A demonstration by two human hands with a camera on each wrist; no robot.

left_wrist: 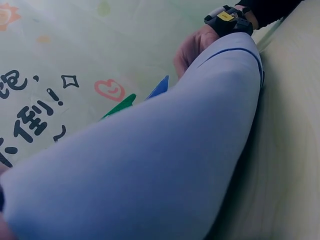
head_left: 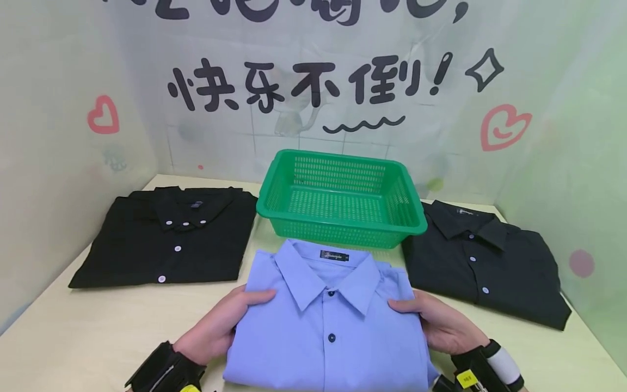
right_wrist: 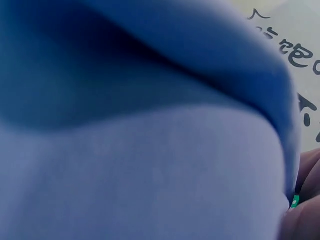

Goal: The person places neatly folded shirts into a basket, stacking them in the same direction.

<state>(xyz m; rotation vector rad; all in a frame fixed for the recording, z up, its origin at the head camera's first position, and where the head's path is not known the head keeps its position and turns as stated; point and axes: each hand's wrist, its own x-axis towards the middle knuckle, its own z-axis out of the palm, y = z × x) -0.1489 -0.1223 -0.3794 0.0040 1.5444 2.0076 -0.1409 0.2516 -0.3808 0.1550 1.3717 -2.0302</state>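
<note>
Between both hands is a folded light blue shirt [head_left: 303, 337], collar toward the back, dark buttons down its front. My left hand [head_left: 220, 324] grips its left edge, thumb on top and fingers hidden beneath. On the opposite edge my right hand [head_left: 441, 321] holds it the same way, thumb over the front. In the left wrist view the underside of the blue shirt [left_wrist: 150, 165] fills the middle, raised off the table, with the right hand [left_wrist: 195, 50] beyond it. Blue cloth [right_wrist: 150, 170] covers most of the right wrist view, blurred.
Just behind the blue shirt stands a green plastic basket [head_left: 343, 228] with nothing in it. A folded black shirt [head_left: 132, 250] lies on the table [head_left: 59, 337] at left, and another dark folded shirt [head_left: 514, 277] at right. A printed curtain [head_left: 215, 147] encloses the back and sides.
</note>
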